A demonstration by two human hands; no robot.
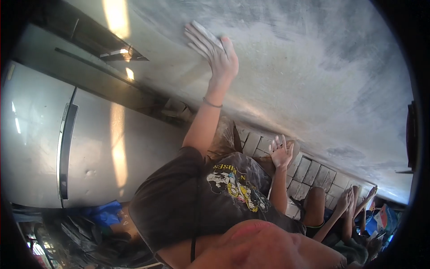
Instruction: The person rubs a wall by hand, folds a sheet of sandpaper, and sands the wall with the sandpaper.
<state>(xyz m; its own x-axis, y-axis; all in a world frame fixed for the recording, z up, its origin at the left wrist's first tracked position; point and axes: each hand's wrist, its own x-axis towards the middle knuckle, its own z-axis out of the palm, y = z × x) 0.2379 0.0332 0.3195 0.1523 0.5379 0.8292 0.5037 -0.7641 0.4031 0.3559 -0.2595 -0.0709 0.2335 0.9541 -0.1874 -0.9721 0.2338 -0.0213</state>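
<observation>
My left hand, dusted with pale powder and wearing a dark wristband, reaches up against the grey, smeared wall. Its fingers are stretched out along a pale flat piece, which lies between them and the thumb; what it is made of is unclear. Lower and to the right, my right hand is raised with its palm showing and fingers apart, holding nothing. Its fingertips are also whitish. Below both hands is my dark printed shirt.
A silver refrigerator with a dark handle stands at the left. Pale paving blocks run along the wall's foot. Another person's hands and bent knee show at the lower right. Dark and blue bags lie at the lower left.
</observation>
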